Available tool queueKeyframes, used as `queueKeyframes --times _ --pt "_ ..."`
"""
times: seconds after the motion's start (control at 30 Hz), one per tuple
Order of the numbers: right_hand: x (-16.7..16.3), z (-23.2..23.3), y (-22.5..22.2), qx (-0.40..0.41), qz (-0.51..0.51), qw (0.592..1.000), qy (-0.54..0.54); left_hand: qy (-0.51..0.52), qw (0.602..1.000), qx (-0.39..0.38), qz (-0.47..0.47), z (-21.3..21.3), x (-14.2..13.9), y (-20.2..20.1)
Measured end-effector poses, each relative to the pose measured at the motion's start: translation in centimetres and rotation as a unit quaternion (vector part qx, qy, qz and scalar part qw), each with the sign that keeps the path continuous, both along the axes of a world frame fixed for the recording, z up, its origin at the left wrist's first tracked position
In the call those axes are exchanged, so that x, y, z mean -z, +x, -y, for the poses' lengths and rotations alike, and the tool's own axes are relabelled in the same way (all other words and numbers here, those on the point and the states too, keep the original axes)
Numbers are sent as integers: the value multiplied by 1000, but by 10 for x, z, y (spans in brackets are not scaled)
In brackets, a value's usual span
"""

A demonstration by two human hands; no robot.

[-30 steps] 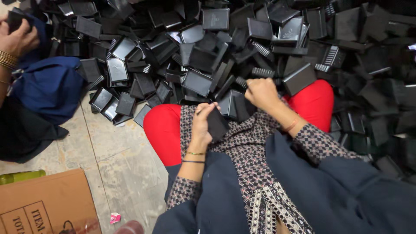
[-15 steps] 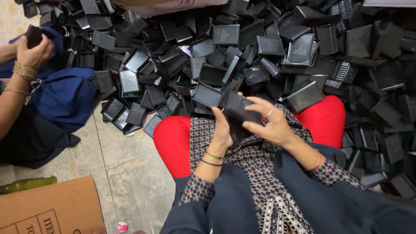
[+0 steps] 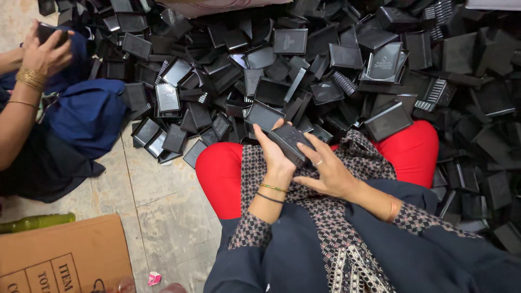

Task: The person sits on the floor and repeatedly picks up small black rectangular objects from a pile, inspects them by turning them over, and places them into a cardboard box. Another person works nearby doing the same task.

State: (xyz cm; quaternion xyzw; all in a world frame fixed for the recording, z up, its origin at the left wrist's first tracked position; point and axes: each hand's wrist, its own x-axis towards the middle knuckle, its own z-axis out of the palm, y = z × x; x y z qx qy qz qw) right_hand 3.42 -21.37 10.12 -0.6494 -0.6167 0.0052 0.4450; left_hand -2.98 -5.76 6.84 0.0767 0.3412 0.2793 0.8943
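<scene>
Holding a black box [image 3: 290,142] over my lap, I have my left hand [image 3: 274,154] wrapped around its near end and my right hand [image 3: 325,171] closed on its lower edge. I'd judge it best to keep both grips firm and the box level, clear of the pile [image 3: 325,70] ahead.

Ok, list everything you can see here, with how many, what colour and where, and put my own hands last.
plastic boxes: a big heap, too many to count, black, across the floor ahead
cardboard box: one, brown, bottom left
bottle: one, green, lying above the cardboard box
blue cloth: one, left, by the heap
other person's hand: one, top left, holding a small black piece
small wrapper: one, pink, on the floor tiles
black box: one, held over the lap
left hand: gripping the black box
right hand: gripping it too
</scene>
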Motion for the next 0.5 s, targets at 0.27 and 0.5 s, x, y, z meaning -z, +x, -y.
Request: queueKeyframes --times 0.27,0.5 --pt "-21 -1 -4 -2 -34 999 -43 567 816 -100 -55 -12 -9 -17" --pt "-176 -66 71 0 190 946 263 586 785 -194 49 -48 -55 -46"
